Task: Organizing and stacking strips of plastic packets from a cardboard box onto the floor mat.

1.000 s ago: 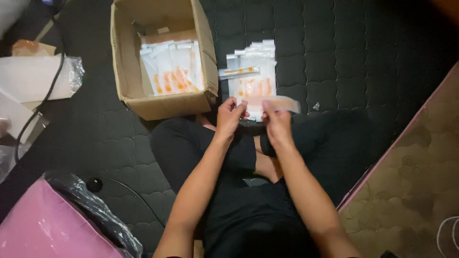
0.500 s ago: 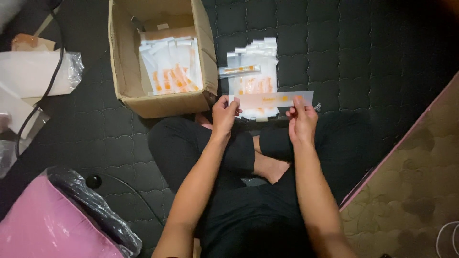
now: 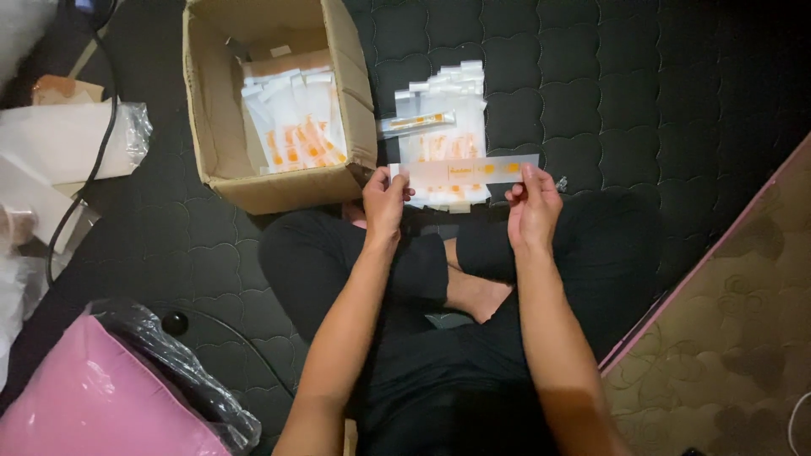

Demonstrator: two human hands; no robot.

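left hand (image 3: 384, 201) and right hand (image 3: 530, 207) each pinch one end of a long clear sachet strip (image 3: 463, 171), long axis running left-right between them. vs a second ago hands are wider apart, strip stretched out. forearms roughly parallel, fingers up. packet pile (image 3: 443, 118) just beyond, cardboard box (image 3: 221, 127) beyond-left.

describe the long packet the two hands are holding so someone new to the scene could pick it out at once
Start at the open cardboard box on the dark quilted mat; just right of it lies a pile of white packets. At the pile's near edge, the long packet is stretched level between the left hand and right hand. It is the only one lifted and held sideways by both ends.
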